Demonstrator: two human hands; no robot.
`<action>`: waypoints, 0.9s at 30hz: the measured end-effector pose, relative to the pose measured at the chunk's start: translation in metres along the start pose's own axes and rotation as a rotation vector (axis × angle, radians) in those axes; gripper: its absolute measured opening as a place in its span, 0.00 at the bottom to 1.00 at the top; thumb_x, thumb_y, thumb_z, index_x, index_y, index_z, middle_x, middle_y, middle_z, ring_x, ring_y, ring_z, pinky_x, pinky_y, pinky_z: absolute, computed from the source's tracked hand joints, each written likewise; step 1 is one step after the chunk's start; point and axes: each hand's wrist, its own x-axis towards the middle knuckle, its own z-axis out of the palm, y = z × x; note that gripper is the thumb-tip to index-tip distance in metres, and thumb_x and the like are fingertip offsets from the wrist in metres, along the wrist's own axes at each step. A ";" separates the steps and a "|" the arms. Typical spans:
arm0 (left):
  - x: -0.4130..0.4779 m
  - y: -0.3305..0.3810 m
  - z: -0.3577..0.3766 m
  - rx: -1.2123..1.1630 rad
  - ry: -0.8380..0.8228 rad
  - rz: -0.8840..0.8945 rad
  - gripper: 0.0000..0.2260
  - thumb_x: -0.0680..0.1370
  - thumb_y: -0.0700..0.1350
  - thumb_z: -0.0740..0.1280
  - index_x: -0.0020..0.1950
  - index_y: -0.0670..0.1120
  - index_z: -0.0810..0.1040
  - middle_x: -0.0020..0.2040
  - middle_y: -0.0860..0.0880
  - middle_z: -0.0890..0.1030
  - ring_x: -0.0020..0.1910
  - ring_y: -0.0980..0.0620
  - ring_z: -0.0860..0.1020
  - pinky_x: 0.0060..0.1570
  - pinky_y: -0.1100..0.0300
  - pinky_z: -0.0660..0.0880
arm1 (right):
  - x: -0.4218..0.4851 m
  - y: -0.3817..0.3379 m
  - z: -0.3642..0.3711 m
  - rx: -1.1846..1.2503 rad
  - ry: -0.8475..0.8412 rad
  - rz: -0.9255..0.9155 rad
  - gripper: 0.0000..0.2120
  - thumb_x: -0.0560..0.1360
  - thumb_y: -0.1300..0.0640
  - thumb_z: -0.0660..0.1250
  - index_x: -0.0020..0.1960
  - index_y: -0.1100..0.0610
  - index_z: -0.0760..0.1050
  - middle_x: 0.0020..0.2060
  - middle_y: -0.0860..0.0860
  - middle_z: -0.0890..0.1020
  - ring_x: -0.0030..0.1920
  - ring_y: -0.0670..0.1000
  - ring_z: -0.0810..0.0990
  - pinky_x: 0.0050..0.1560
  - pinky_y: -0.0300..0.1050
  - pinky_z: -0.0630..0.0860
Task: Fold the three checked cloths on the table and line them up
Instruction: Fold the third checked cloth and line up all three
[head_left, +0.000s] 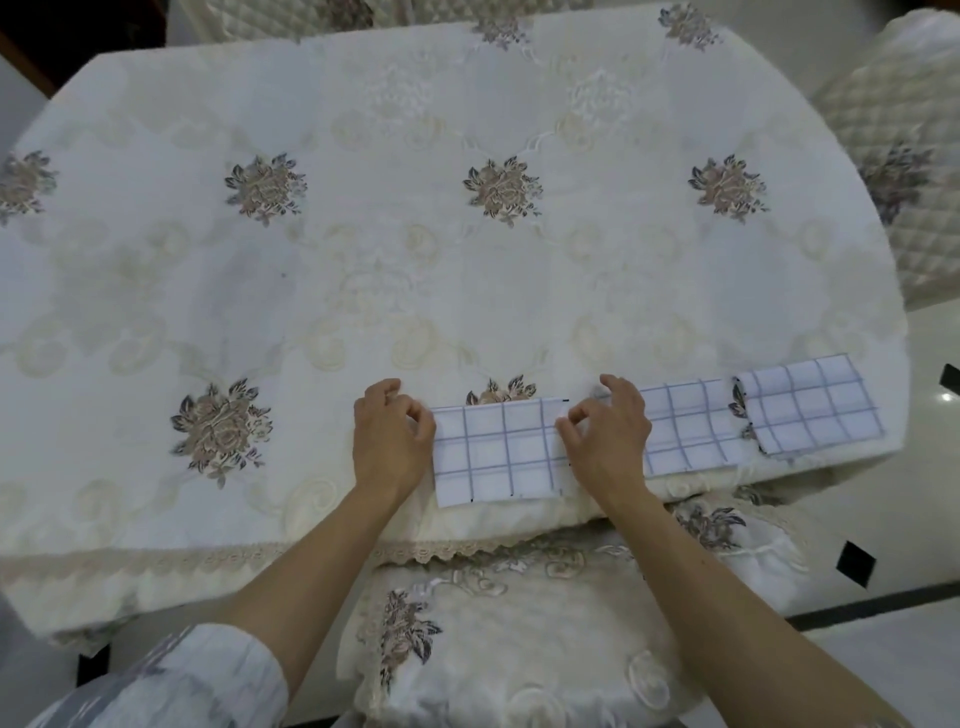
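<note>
Three white cloths with thin blue checks lie folded in a row along the near right edge of the table. The left cloth sits between my hands. My left hand pinches its left edge. My right hand pinches its upper right corner and partly covers the middle cloth. The right cloth lies tilted near the table's right edge, apart from both hands.
The table wears a cream embroidered tablecloth with flower motifs and a lace hem. A cushioned chair stands just below the cloths. Quilted chairs stand at the right and far side.
</note>
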 end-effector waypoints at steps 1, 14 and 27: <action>0.000 0.000 0.000 0.003 0.005 0.002 0.06 0.77 0.44 0.66 0.41 0.47 0.77 0.70 0.48 0.69 0.68 0.49 0.65 0.56 0.61 0.63 | 0.000 0.000 0.000 0.003 -0.001 0.003 0.06 0.72 0.54 0.71 0.39 0.55 0.80 0.71 0.56 0.68 0.73 0.57 0.61 0.62 0.58 0.65; 0.010 0.000 -0.001 -0.031 0.052 -0.015 0.06 0.79 0.45 0.65 0.45 0.44 0.79 0.70 0.47 0.70 0.67 0.48 0.67 0.56 0.61 0.63 | 0.005 -0.008 -0.001 0.072 0.047 0.002 0.02 0.73 0.54 0.71 0.44 0.52 0.80 0.71 0.55 0.68 0.73 0.55 0.61 0.65 0.57 0.61; 0.008 0.021 -0.005 -0.119 0.057 0.083 0.10 0.77 0.44 0.67 0.58 0.45 0.76 0.70 0.45 0.70 0.69 0.45 0.68 0.63 0.53 0.66 | -0.020 0.006 -0.054 0.103 0.128 0.018 0.06 0.75 0.51 0.70 0.51 0.51 0.79 0.71 0.53 0.67 0.73 0.53 0.60 0.67 0.55 0.58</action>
